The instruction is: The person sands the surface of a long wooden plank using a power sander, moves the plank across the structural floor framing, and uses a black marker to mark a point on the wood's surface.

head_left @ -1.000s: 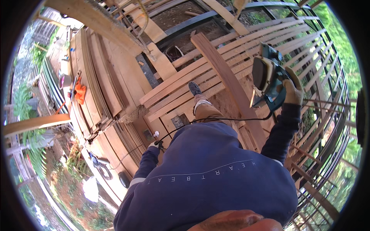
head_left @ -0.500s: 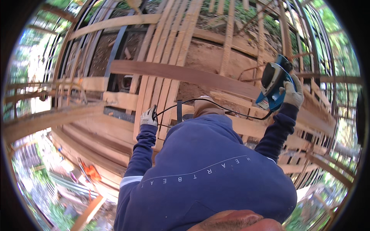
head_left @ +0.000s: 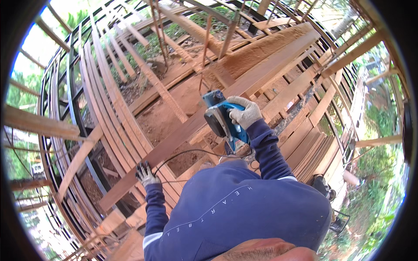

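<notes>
While I stood over a partly boarded timber deck, my gloved right hand (head_left: 248,114) was wrapped firmly around the handle of a blue handheld power planer (head_left: 223,122), which was held in front of my navy sweatshirt (head_left: 248,202). In the view, the tool overlapped a long dark-brown plank (head_left: 172,137) running diagonally from lower left to upper right; I cannot tell whether the two touched. My gloved left hand (head_left: 149,175) lay at the plank's edge, well apart from the planer, with its fingers spread. A black power cord (head_left: 187,151) curved from the rear of the tool toward that hand and passed just beside it. Beyond the plank, pale wooden slats (head_left: 104,102) stretched over reddish soil (head_left: 185,93) and a dark metal frame (head_left: 71,93). A sawdust-covered beam (head_left: 261,53) lay alongside the plank's far end, and stacked boards (head_left: 305,152) sat near my right sleeve.
</notes>
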The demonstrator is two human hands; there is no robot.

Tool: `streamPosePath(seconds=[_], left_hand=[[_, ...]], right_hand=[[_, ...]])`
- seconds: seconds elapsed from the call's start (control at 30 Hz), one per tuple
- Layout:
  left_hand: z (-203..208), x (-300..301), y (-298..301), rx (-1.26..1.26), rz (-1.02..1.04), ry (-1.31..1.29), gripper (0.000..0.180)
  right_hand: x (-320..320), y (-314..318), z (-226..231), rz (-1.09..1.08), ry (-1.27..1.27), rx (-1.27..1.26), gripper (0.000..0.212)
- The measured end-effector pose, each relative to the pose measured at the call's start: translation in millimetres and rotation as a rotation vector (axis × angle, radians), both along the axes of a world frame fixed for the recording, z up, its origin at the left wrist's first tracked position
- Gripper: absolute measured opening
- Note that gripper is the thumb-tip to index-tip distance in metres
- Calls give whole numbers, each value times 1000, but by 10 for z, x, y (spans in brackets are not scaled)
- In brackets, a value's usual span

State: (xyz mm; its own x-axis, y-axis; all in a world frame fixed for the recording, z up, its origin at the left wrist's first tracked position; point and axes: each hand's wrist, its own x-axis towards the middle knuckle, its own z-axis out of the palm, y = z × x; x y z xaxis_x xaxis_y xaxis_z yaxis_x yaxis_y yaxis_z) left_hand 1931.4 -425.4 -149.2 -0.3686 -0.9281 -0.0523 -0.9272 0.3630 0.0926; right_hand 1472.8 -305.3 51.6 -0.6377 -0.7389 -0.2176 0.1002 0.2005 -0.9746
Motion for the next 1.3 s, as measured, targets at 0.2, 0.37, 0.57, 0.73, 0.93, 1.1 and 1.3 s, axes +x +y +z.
streamPosePath(seconds=[0.2,0.37,0.57,0.73,0.93,1.1,1.3], left_hand=[[39,-288,211,25,0,-72,75],[-44,-776,498,-27,-152,20,65],[-535,-1320,634,184,-332,202,50],[-684,-1493,346,507,-523,258,46],[127,-2015,15,523,-643,253,38],[274,-2456,-56,449,-635,328,34],[446,-3688,246,257,-767,529,36]], right_hand=[[-708,483,8,-147,-21,16,39],[-1378,953,-58,-337,-16,-31,42],[-1779,1477,-99,-578,71,18,44],[-1597,1826,8,-793,21,20,46],[-1324,2335,-17,-992,-25,-6,43],[-1443,2607,-163,-999,18,63,43],[-2197,2667,-295,-974,-22,114,40]])
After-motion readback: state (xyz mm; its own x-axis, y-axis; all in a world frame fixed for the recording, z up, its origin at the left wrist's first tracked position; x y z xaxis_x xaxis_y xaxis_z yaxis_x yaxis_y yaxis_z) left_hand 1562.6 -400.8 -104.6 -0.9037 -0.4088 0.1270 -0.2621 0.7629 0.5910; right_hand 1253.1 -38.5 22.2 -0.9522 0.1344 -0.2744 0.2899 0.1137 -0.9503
